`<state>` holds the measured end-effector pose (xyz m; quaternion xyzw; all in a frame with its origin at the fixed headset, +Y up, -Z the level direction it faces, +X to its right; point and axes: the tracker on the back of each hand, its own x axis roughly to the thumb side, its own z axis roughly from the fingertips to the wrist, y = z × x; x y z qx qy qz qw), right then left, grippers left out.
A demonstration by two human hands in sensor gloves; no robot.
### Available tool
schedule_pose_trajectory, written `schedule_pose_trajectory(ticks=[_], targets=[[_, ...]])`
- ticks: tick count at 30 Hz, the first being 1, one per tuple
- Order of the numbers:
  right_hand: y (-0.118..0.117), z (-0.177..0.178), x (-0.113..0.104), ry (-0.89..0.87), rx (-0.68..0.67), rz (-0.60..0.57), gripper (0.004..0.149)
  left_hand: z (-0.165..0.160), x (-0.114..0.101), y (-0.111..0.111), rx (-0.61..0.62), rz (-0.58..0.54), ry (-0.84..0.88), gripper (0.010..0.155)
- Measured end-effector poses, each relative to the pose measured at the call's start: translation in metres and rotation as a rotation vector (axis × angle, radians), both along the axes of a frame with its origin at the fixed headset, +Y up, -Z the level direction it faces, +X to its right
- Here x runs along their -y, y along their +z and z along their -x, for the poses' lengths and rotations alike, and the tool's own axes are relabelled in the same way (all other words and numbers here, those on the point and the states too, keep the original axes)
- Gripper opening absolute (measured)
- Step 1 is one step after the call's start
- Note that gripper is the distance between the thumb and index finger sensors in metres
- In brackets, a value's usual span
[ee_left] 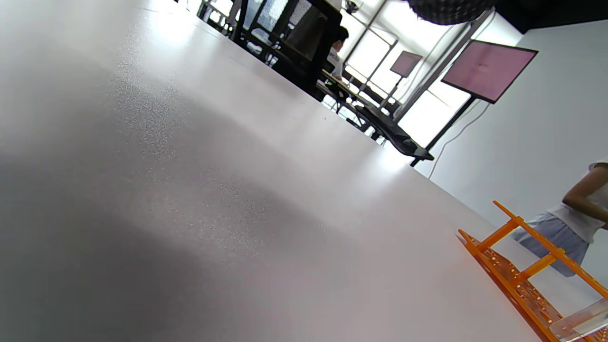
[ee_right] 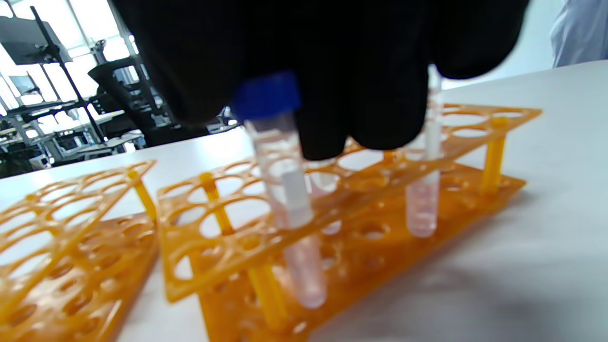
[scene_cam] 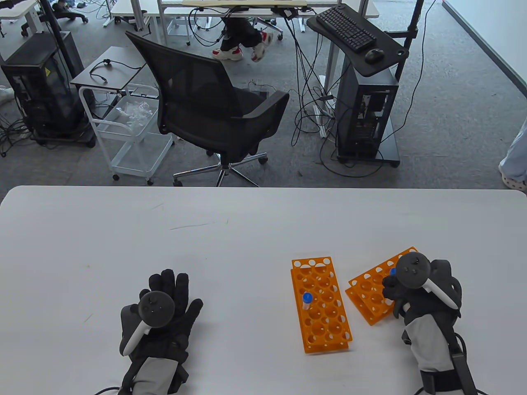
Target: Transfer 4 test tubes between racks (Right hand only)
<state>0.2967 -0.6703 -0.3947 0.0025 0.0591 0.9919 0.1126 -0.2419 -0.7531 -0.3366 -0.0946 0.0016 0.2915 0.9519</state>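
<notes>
Two orange racks stand on the white table. The left rack (scene_cam: 325, 325) holds one blue-capped test tube (scene_cam: 306, 300). My right hand (scene_cam: 395, 288) is curled over the right rack (scene_cam: 366, 292). In the right wrist view this rack (ee_right: 332, 223) holds three tubes: a blue-capped tube (ee_right: 280, 166) at the left, a middle tube (ee_right: 323, 183) and a right tube (ee_right: 424, 199). My gloved fingers (ee_right: 332, 71) close over the top of the middle tube and hide its cap. My left hand (scene_cam: 173, 288) lies flat on the table with fingers spread, holding nothing.
The left rack's edge (ee_left: 522, 280) shows at the lower right of the left wrist view. The white table (scene_cam: 123, 230) stretches far to the left and back. An office chair (scene_cam: 214, 107) and a computer cart (scene_cam: 366, 103) stand beyond the far edge.
</notes>
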Motion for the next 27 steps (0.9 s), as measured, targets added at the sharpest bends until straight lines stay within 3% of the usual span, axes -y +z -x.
schedule_pose_trajectory(ticks=[6,15,21,27], targets=[[0.001,-0.002,-0.002,-0.010,0.006,-0.002,0.047,0.000,0.000,0.000,0.000,0.000,0.000,0.071],[0.013,0.002,-0.028,-0.027,-0.004,-0.113,0.050,0.000,0.000,0.000,0.000,0.000,0.000,0.071],[0.022,0.024,-0.041,-0.027,-0.090,-0.221,0.052,0.000,0.000,0.000,0.000,0.000,0.000,0.071],[0.024,0.056,-0.038,-0.059,-0.211,-0.298,0.053,0.000,0.000,0.000,0.000,0.000,0.000,0.071]])
